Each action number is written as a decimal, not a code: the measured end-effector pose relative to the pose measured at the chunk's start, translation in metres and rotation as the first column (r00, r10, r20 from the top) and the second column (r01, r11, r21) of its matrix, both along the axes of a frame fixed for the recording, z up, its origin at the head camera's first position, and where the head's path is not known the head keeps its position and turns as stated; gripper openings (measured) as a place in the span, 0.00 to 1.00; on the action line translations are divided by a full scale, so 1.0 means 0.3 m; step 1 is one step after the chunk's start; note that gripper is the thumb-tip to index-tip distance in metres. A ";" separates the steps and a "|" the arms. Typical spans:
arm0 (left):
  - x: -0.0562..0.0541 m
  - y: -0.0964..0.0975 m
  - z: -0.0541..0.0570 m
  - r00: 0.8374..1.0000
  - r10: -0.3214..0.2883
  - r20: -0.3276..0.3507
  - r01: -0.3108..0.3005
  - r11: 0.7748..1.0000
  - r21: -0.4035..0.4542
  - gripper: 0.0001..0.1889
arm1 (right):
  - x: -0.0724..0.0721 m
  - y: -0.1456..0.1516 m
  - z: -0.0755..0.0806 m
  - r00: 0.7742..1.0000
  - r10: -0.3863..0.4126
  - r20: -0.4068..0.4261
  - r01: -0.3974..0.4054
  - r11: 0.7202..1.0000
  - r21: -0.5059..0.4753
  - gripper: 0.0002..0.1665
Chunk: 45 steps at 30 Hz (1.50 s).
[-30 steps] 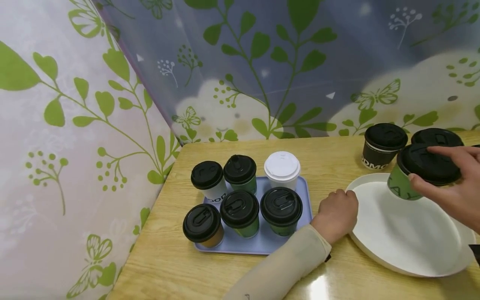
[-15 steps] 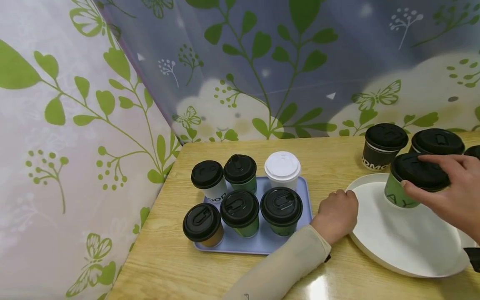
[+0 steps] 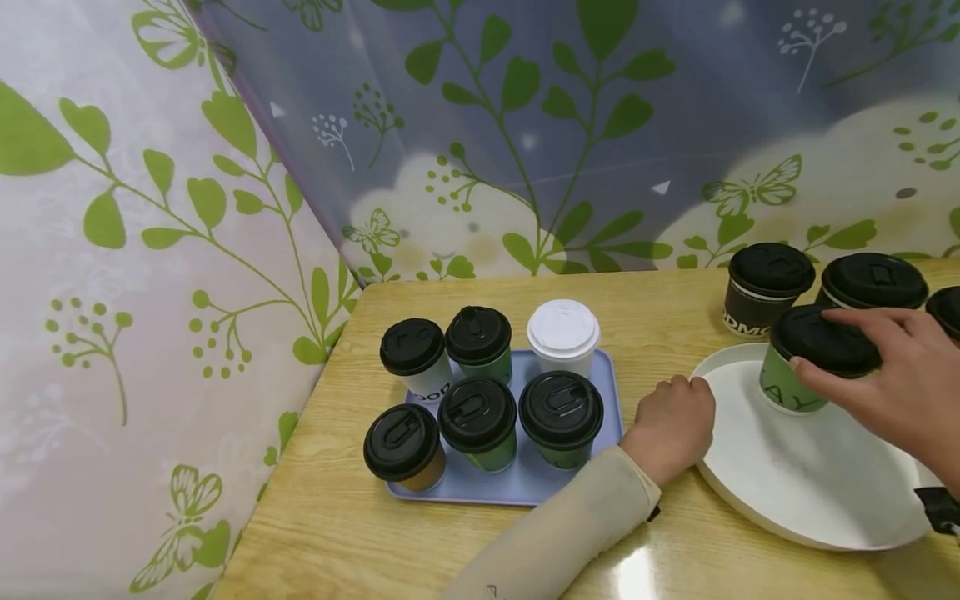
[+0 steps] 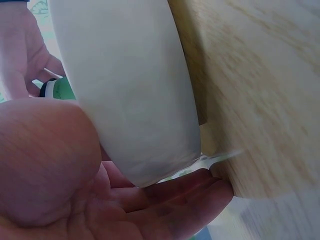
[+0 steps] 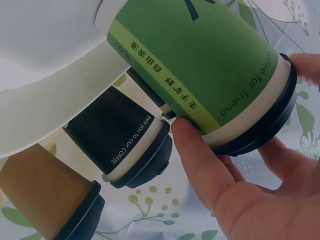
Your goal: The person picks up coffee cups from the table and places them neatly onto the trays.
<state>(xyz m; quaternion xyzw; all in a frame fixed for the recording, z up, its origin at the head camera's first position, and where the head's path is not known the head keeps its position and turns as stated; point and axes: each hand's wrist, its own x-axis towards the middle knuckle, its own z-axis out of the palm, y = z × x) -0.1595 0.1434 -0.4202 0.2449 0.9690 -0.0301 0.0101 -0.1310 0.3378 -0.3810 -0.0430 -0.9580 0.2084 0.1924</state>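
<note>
Right hand (image 3: 896, 379) holding a green cup (image 3: 786, 387) by its lid (image 3: 802, 335), left hand (image 3: 670, 427) gripping a white plate (image 3: 817, 492), more cups (image 3: 477, 421) on a tray (image 3: 521, 490)

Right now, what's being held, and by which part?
The right grip has the green cup by its lidded top; the left grip has the plate by its edge.

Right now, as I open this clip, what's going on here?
A person grips a green cup with a black lid in the right hand, upright over the white round tray; whether its base rests there is hard to tell. The left hand holds that tray's rim. To the left, six lidded cups stand on a lilac tray, and more lidded cups stand behind the white one.
</note>
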 end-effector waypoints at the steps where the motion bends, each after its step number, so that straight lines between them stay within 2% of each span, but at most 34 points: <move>1: -0.001 0.001 0.000 1.000 0.001 0.002 -0.001 1.000 0.002 0.07 | -0.003 0.001 0.001 1.000 0.000 0.004 0.000 1.000 0.002 0.45; 14: 0.006 0.002 0.005 1.000 -0.002 -0.006 0.002 1.000 0.000 0.07 | -0.029 -0.008 0.015 0.999 0.012 0.050 -0.013 1.000 0.023 0.45; 18: 0.005 0.001 0.005 1.000 0.002 -0.020 -0.002 1.000 0.009 0.06 | -0.036 -0.002 0.017 0.994 0.052 0.093 -0.052 0.999 -0.001 0.46; 23: 0.005 0.000 0.005 1.000 0.008 -0.002 -0.008 1.000 0.011 0.07 | -0.033 0.014 0.014 0.985 0.103 0.136 -0.105 0.994 0.009 0.49; 28: 0.006 0.000 0.001 1.000 0.013 0.009 -0.013 1.000 0.014 0.07 | -0.023 0.018 0.012 0.989 0.119 0.088 -0.124 0.991 0.053 0.56; 32: 0.007 -0.002 -0.004 1.000 0.009 -0.002 -0.009 1.000 0.023 0.07 | -0.034 0.018 0.044 0.995 0.083 0.047 -0.088 0.990 0.106 0.60; 36: 0.012 -0.004 -0.005 0.999 0.004 -0.039 -0.004 1.000 0.015 0.06 | -0.076 0.031 0.106 0.997 0.059 0.052 -0.066 0.988 0.137 0.55; 39: 0.013 -0.002 -0.002 0.999 0.011 -0.031 -0.010 1.000 0.025 0.07 | -0.127 0.045 0.153 0.993 0.053 0.104 -0.068 0.986 0.152 0.50; 42: 0.010 -0.006 0.009 0.999 0.023 0.028 -0.025 0.997 0.071 0.08 | -0.193 0.062 0.192 0.982 0.065 0.178 -0.099 0.976 0.193 0.45; 45: 0.006 -0.024 0.029 0.993 0.024 0.114 -0.036 0.994 0.106 0.08 | -0.270 0.072 0.220 0.963 0.121 0.241 -0.176 0.960 0.219 0.41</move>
